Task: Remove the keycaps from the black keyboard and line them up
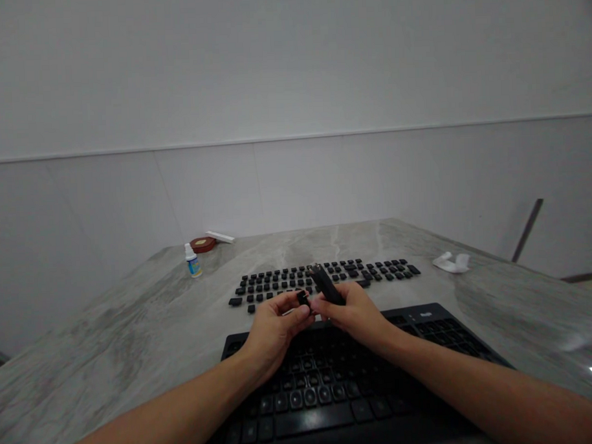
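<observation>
Small keycap: the small black plastic keycap [303,298] sits pinched at the fingertips of the left hand [275,329], above the far edge of the keyboard body and just beside the tool in the other hand.
Tool: a slim black stick-shaped tool [326,283], likely a keycap puller or brush though too dark to tell, is gripped in the right hand [357,314] and tilts up and away, its lower end meeting the keycap.
Left hand: closed in a pinch on the keycap, thumb on top, palm turned inward, wrist raised off the board.
Right hand: curled shut round the tool's lower half, knuckles outward, forearm coming in from the lower right.
Doing it well: in my judgement, the cap wants a steady pinch by its sides while the tool works on it with light pressure, both hands kept close over the board so a slipped cap lands there.
Keyboard body: the flat black keyboard [426,327] lies beneath both wrists, several sockets looking bare.
Loose caps: rows of removed black keycaps [327,274] lie in keyboard order on the grey marbled table [134,325], just beyond the hands.
Further off: a small white dropper bottle with a blue label [193,260] and a round red-brown tin [202,244] stand far left; a crumpled white tissue [451,262] lies far right.
</observation>
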Demonstrator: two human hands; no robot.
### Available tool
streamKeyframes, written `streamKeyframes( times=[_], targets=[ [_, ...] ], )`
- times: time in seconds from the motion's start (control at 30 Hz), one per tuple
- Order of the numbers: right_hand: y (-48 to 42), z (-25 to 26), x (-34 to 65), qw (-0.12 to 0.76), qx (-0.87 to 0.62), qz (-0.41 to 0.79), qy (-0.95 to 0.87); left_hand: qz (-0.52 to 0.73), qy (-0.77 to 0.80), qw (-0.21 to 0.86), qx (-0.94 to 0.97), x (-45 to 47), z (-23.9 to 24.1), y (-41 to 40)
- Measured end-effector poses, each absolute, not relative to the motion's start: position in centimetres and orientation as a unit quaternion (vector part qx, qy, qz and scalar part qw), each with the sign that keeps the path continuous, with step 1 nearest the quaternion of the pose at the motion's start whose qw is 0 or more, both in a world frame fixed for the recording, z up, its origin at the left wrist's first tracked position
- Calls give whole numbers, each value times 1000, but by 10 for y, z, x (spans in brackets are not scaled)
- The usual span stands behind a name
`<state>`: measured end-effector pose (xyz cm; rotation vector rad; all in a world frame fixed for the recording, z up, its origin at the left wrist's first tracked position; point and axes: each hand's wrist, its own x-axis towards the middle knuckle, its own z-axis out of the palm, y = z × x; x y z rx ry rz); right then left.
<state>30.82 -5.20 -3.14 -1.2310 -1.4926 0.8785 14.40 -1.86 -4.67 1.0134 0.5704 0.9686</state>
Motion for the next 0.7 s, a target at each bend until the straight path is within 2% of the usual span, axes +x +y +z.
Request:
streamKeyframes(
  times=[0.7],
  targets=[
    [-55,-30,306,497,-501,394,-589,428,231,723,491,142,-46,-20]
  ],
)
